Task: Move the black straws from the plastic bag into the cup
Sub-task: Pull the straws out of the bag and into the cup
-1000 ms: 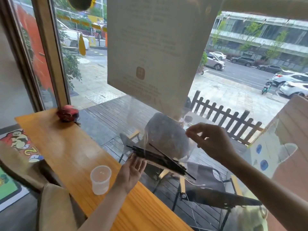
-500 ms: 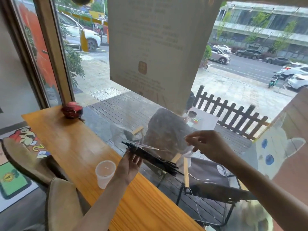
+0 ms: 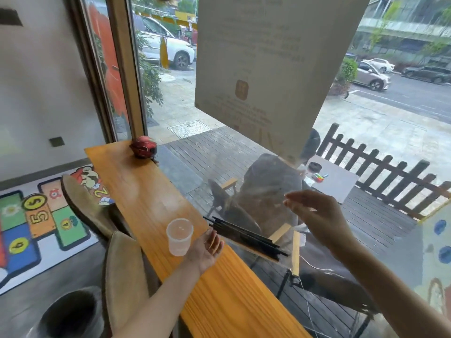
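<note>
A bundle of black straws [image 3: 244,236] lies nearly level inside a clear plastic bag [image 3: 273,223] that is hard to make out against the window. My left hand [image 3: 208,248] is palm up under the bundle's left end, fingers curled on the bag. My right hand [image 3: 317,215] is higher and to the right, fingertips pinched on the bag's upper edge. A clear plastic cup [image 3: 179,236] stands upright on the wooden counter [image 3: 146,198], just left of my left hand and apart from the straws.
The narrow counter runs along a window pane right behind the straws. A red helmet-shaped object [image 3: 143,150] sits at the counter's far end. A paper poster [image 3: 263,69] hangs on the glass. Padded chair backs [image 3: 122,272] stand left of the counter.
Both hands have come down and left with the bag, so the straws' left end is now close to the cup. My right hand has dropped lower.
</note>
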